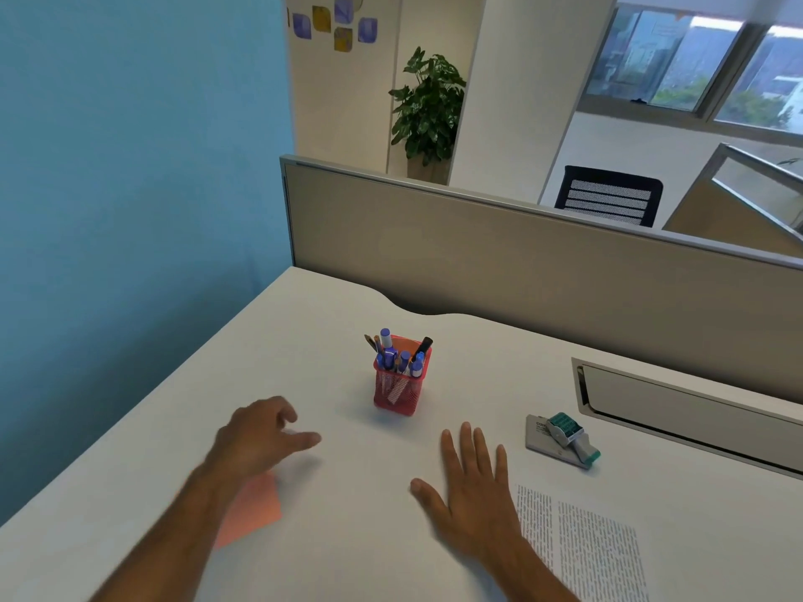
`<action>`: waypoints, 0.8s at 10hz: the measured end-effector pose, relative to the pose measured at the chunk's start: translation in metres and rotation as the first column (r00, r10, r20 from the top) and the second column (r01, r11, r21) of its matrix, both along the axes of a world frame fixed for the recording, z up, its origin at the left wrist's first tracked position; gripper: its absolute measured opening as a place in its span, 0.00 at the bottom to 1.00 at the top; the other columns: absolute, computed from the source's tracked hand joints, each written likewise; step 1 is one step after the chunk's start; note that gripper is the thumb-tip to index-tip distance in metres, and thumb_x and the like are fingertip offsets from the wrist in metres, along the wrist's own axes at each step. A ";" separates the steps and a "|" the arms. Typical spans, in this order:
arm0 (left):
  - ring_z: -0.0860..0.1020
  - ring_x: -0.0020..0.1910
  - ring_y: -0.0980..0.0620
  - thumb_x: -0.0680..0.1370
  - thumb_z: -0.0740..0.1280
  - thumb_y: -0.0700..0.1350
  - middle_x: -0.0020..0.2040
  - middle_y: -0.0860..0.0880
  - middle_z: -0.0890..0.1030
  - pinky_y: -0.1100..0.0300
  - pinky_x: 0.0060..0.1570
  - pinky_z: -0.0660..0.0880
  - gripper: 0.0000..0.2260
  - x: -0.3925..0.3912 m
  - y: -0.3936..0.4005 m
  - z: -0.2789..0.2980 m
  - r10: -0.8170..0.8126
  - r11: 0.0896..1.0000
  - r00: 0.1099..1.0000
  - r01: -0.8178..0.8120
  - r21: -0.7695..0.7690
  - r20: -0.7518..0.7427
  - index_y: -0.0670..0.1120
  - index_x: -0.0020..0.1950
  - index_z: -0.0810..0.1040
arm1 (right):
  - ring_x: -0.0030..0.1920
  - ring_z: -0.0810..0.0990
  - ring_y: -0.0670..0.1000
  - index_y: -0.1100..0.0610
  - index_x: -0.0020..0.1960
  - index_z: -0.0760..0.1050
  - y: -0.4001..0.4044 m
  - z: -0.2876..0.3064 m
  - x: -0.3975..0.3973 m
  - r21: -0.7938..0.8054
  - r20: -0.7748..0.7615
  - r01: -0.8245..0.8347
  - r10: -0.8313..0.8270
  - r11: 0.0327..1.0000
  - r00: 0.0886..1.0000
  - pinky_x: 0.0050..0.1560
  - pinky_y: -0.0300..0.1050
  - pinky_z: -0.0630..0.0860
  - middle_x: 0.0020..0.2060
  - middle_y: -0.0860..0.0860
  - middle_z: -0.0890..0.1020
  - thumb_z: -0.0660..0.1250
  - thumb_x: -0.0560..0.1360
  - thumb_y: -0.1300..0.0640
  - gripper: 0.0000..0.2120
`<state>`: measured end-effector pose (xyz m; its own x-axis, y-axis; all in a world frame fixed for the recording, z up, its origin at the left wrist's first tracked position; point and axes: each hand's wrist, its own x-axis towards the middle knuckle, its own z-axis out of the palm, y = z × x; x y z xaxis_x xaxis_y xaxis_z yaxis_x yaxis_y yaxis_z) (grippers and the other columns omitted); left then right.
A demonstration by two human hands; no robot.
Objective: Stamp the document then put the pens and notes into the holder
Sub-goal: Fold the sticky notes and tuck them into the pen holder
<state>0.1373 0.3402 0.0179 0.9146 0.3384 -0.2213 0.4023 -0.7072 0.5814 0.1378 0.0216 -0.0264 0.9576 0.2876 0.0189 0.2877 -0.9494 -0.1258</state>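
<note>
A red mesh holder [397, 391] stands upright in the middle of the white desk [330, 306], with several blue and black pens [402, 356] sticking out of it. My left hand [260, 434] hovers to its near left, fingers apart and empty, above a pad of orange-pink notes [256, 508] that my forearm partly hides. My right hand [471, 480] lies flat and empty on the desk. The printed document [582, 545] lies just right of that hand. A teal stamp [571, 436] rests tipped on a grey pad [543, 441] beyond the document.
A grey partition [521, 258] closes the desk's far side, with a metal cable tray [686, 406] at the right. A blue wall [130, 189] runs along the left edge. Behind the partition are a plant [428, 106] and a black chair [608, 195].
</note>
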 end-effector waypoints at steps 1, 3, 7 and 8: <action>0.76 0.49 0.54 0.48 0.74 0.71 0.48 0.57 0.77 0.55 0.54 0.75 0.34 -0.013 0.018 0.010 -0.047 0.998 0.978 0.056 0.037 -0.205 0.56 0.46 0.74 | 0.74 0.31 0.52 0.50 0.77 0.40 0.000 0.002 -0.001 -0.018 -0.015 -0.005 0.005 1.000 1.000 0.72 0.60 0.33 0.76 0.54 0.38 0.37 0.72 0.26 0.41; 0.69 0.53 0.53 0.49 0.76 0.65 0.51 0.56 0.71 0.56 0.51 0.72 0.35 -0.038 0.017 0.016 -0.068 0.943 0.914 0.190 0.274 -0.401 0.57 0.51 0.68 | 0.74 0.31 0.52 0.50 0.76 0.39 -0.001 0.005 -0.002 -0.017 -0.022 -0.002 0.002 1.000 1.000 0.72 0.60 0.34 0.76 0.54 0.38 0.37 0.72 0.26 0.41; 0.77 0.43 0.57 0.49 0.78 0.57 0.45 0.57 0.77 0.58 0.45 0.78 0.29 -0.036 0.003 0.017 -0.138 0.974 0.928 0.190 0.121 -0.345 0.54 0.46 0.71 | 0.75 0.34 0.53 0.50 0.77 0.44 0.000 0.002 -0.003 0.029 0.010 -0.010 0.010 1.000 1.000 0.72 0.60 0.35 0.76 0.54 0.42 0.39 0.72 0.26 0.41; 0.78 0.40 0.56 0.56 0.77 0.56 0.41 0.55 0.80 0.60 0.38 0.73 0.22 -0.031 0.002 0.013 -0.216 0.969 0.927 0.242 0.049 -0.306 0.49 0.42 0.76 | 0.75 0.37 0.53 0.51 0.77 0.46 0.000 0.001 -0.003 0.061 0.021 -0.007 0.005 0.998 1.000 0.72 0.61 0.37 0.76 0.54 0.44 0.41 0.73 0.27 0.40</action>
<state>0.1059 0.3419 0.0306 0.8666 0.1565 -0.4738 0.3680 -0.8417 0.3952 0.1353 0.0214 -0.0256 0.9550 0.2912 0.0563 0.2966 -0.9384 -0.1772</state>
